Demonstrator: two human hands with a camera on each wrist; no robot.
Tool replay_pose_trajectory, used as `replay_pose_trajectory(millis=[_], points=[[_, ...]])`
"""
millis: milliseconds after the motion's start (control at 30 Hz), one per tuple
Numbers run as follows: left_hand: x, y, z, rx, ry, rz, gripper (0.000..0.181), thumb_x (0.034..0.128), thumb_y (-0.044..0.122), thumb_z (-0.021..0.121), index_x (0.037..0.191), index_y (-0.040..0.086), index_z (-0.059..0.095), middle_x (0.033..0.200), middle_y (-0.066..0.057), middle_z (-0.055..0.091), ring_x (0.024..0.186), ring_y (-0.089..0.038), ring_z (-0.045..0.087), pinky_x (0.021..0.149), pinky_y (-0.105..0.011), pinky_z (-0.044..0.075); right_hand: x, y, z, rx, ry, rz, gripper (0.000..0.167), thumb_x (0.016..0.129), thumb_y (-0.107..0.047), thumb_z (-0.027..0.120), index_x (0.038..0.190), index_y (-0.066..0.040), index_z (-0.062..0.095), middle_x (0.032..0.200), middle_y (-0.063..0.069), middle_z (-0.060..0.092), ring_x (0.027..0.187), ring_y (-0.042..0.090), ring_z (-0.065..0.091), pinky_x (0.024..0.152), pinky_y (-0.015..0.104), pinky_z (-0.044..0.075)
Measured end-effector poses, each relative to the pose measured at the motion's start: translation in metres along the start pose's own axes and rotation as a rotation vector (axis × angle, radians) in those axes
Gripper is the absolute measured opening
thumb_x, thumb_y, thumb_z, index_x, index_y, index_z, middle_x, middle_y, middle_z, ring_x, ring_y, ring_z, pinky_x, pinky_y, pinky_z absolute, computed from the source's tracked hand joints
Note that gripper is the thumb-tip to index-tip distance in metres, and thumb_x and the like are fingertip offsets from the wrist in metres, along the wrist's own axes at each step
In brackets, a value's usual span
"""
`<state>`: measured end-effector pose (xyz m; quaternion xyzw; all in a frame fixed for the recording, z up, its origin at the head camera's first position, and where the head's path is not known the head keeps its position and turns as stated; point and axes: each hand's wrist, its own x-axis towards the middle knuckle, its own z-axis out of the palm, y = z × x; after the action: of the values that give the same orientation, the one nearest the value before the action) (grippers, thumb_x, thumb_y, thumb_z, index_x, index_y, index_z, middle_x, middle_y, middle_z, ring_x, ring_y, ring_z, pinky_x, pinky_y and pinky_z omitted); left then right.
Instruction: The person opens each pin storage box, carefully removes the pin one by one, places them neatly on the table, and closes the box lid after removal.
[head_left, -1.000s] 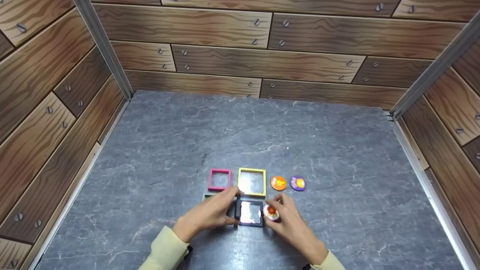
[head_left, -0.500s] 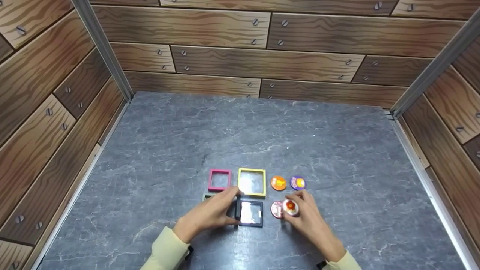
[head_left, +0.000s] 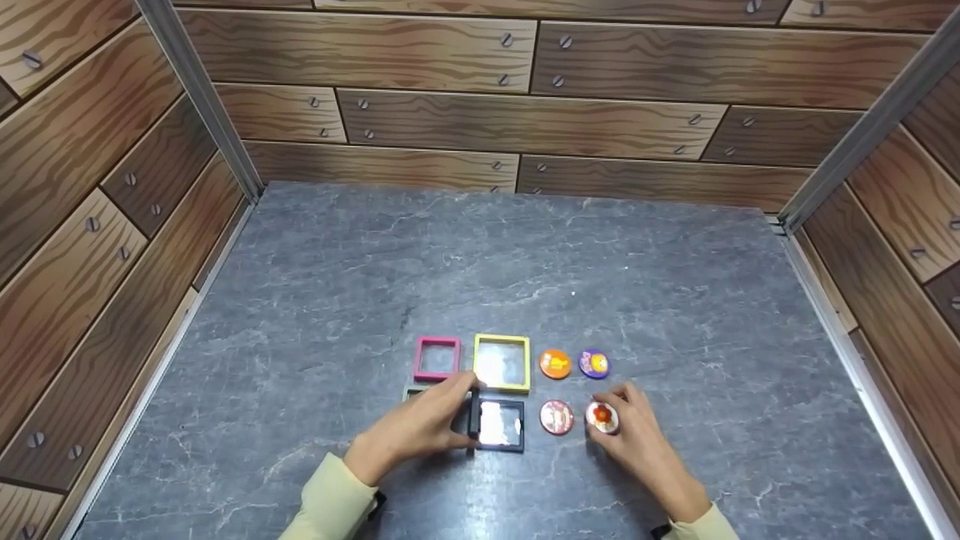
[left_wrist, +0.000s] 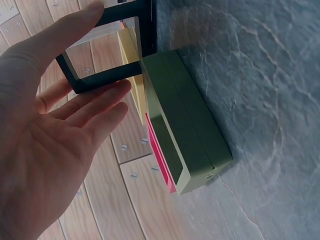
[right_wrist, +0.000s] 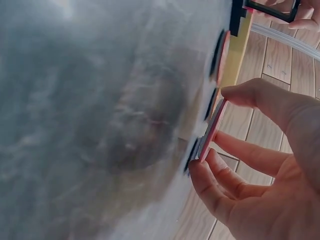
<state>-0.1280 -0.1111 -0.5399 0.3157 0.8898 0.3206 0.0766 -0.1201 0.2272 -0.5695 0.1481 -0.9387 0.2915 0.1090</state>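
Observation:
My left hand (head_left: 420, 427) pinches the raised half of a black square display frame (head_left: 501, 448) between thumb and fingers. In the left wrist view this raised half (left_wrist: 107, 77) stands upright, with clear film inside its border. The frame's other half lies flat on the table. To the right, my right hand (head_left: 641, 442) pinches a round badge with a red flower (head_left: 602, 417) by its edges. The right wrist view has the badge (right_wrist: 212, 130) edge-on, just over the tabletop; whether it touches is unclear. A pinkish-red badge (head_left: 556, 417) lies between it and the black frame.
Behind my hands lie a pink frame (head_left: 437, 377), a yellow frame (head_left: 502, 389), an orange badge (head_left: 555, 364) and a purple badge (head_left: 594, 364). A green frame (left_wrist: 187, 110) sits under my left hand, mostly hidden from the head view. Wood-patterned walls (head_left: 435, 120) enclose the grey table.
My right hand has moved right with the flower badge, away from the black frame, uncovering the pinkish-red badge. My left hand keeps its hold on the black frame.

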Motion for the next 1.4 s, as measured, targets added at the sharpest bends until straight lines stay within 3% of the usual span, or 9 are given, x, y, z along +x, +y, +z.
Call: replay_pose_trajectory(millis=[300,500,700,900,1200,1333,1400], points=[[0.000,0.000,0.001,-0.003,0.000,-0.015,0.069,0.0827,0.019,0.090,0.137,0.009,0.050,0.134,-0.010,0.066,0.120,-0.023,0.067,0.112,-0.037,0.057,-0.002,0.006,0.003,-0.034,0.010,-0.012,0.037,0.070,-0.002,0.090,0.104,0.003,0.077,0.099,0.010,0.062,0.096,0.027,0.057,0.085,0.042,0.050],[-0.001,0.000,0.001,0.017,0.010,-0.005,0.068,0.0833,0.018,0.089,0.137,0.007,0.049,0.138,-0.012,0.064,0.124,-0.024,0.066,0.114,-0.040,0.056,-0.002,0.005,0.003,-0.042,-0.030,0.026,0.036,0.074,-0.004,0.090,0.107,0.002,0.078,0.101,0.010,0.063,0.098,0.024,0.055,0.085,0.041,0.049],[-0.004,0.002,0.002,0.003,0.007,-0.035,0.072,0.0830,0.018,0.089,0.142,0.009,0.049,0.141,-0.011,0.064,0.127,-0.024,0.066,0.114,-0.039,0.056,-0.004,0.005,0.002,-0.016,-0.037,0.033,0.039,0.075,-0.009,0.092,0.110,0.002,0.077,0.103,0.009,0.062,0.101,0.024,0.054,0.085,0.039,0.048],[-0.004,0.006,0.003,0.039,-0.011,-0.066,0.074,0.0852,0.021,0.088,0.147,0.012,0.048,0.144,-0.009,0.063,0.131,-0.023,0.064,0.116,-0.039,0.055,-0.004,0.003,0.002,-0.003,-0.067,0.098,0.039,0.086,-0.021,0.087,0.115,0.002,0.077,0.110,0.012,0.063,0.107,0.028,0.056,0.092,0.046,0.049],[0.001,0.007,0.009,0.149,0.018,0.024,0.082,0.0862,0.028,0.088,0.157,0.015,0.049,0.142,-0.008,0.061,0.120,-0.020,0.067,0.105,-0.035,0.061,-0.002,-0.012,0.003,0.008,-0.048,0.135,0.037,0.095,-0.027,0.079,0.122,-0.001,0.075,0.122,0.017,0.063,0.114,0.030,0.051,0.093,0.046,0.046],[0.004,0.008,0.013,0.145,0.021,0.053,0.084,0.0875,0.029,0.087,0.160,0.019,0.047,0.140,-0.007,0.060,0.113,-0.017,0.066,0.099,-0.032,0.063,0.002,-0.027,0.006,0.022,0.030,0.047,0.034,0.093,-0.023,0.082,0.118,-0.001,0.076,0.119,0.014,0.065,0.110,0.027,0.052,0.090,0.042,0.046],[0.005,0.008,0.014,0.142,0.019,0.043,0.087,0.0881,0.031,0.086,0.162,0.018,0.043,0.144,-0.010,0.060,0.118,-0.020,0.067,0.103,-0.036,0.062,0.004,-0.034,0.009,0.027,0.073,-0.018,0.031,0.091,-0.021,0.082,0.115,-0.002,0.077,0.116,0.012,0.067,0.107,0.025,0.053,0.089,0.041,0.048]])
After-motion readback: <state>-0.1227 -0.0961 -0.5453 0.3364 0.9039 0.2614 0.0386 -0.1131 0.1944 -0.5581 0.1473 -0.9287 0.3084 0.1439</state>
